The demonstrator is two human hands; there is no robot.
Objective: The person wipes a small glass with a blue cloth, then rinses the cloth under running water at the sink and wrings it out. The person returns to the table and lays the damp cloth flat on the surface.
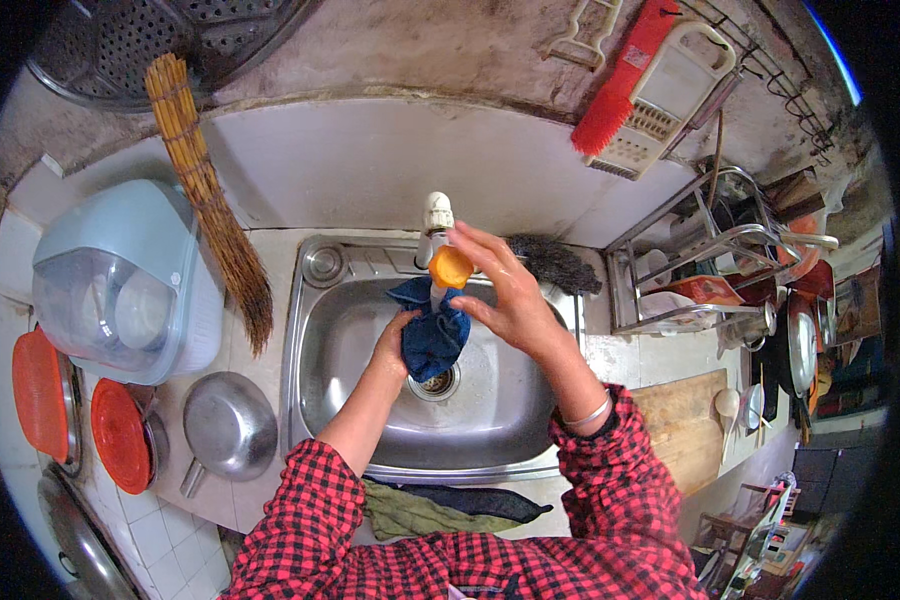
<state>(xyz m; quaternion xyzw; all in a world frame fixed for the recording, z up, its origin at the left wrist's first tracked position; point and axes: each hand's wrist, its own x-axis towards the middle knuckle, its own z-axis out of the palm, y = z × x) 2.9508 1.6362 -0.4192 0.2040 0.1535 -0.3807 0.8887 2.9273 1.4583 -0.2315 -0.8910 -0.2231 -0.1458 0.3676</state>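
A dark blue cloth (435, 337) is gripped by my left hand (396, 341) above the stainless steel sink (487, 427). Water seems to run onto the cloth from the faucet (438, 214), whose spout end bears an orange scalloped fitting (450, 267). My right hand (506, 289) is raised just right of that fitting, fingers apart and holding nothing that I can see. Whether its fingertips touch the faucet, I cannot tell. The sink drain (436, 381) shows partly below the cloth.
A twig brush (214, 202) leans left of the sink, beside a pale blue lidded container (120, 277). An upturned metal pan (230, 425) lies nearer me. On the right are a metal rack (667, 319), a dark scouring mass (559, 264) and a wooden board (675, 427). Folded cloths (442, 510) lie along the front edge.
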